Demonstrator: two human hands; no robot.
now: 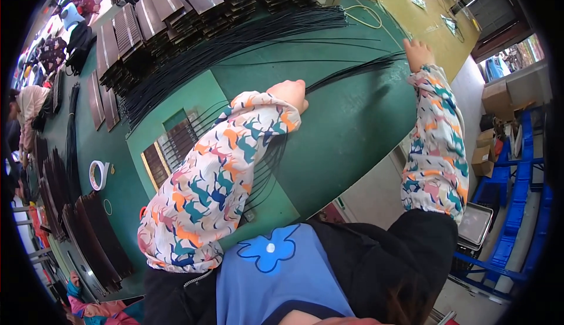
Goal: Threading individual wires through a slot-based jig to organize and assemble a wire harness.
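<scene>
A bundle of thin black wires (355, 72) stretches over the green table between my two hands. My left hand (291, 94) is closed round the bundle, a little right of the table's middle. My right hand (418, 56) is closed at the far-right end of the wires, near the table edge; its fingertips are partly hidden. From my left hand the wires run back under my patterned sleeve to a green board (202, 84). On that board, fanned wires lie across a dark slotted piece (179, 139); my left forearm covers part of it.
Stacks of dark brown strips (176, 2) stand along the far side, with a long heap of black wires (235, 40) before them. A white tape roll (98, 175) and more dark strips (97, 240) lie at the left. Blue racking (508, 201) stands off to the right.
</scene>
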